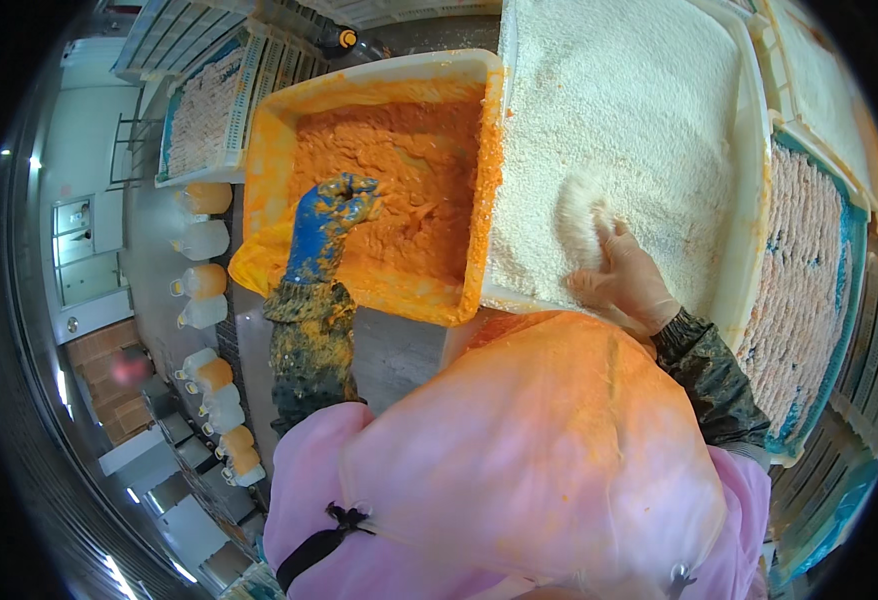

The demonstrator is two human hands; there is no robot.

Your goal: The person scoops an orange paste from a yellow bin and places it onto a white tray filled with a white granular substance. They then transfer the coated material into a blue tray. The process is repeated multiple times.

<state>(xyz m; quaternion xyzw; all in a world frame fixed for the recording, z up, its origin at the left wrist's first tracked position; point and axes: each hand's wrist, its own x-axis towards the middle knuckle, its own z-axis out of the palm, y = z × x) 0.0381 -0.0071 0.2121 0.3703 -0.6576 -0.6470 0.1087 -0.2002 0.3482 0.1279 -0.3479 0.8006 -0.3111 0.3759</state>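
My left hand (338,202), in a blue glove smeared with orange batter, hovers with curled fingers over a tub (270,142) of thick orange batter (401,165). Whether anything is pinched in those fingers is not visible. To the right, a white tub (746,97) holds pale crumbs (619,90). There my right hand (623,281), in a thin translucent glove, reaches into the crumbs near the tub's close side. A blurred, crumb-covered elongated shape (583,210) lies at its fingertips; I cannot tell whether it is a separate piece or is gripped.
At the right, a teal-lined tray (799,285) holds rows of crumb-coated pieces; a similar tray (203,112) stands at upper left. Several plastic jugs (203,281) line the floor on the left. A yellow cloth or bag (263,259) hangs over the batter tub's near left corner.
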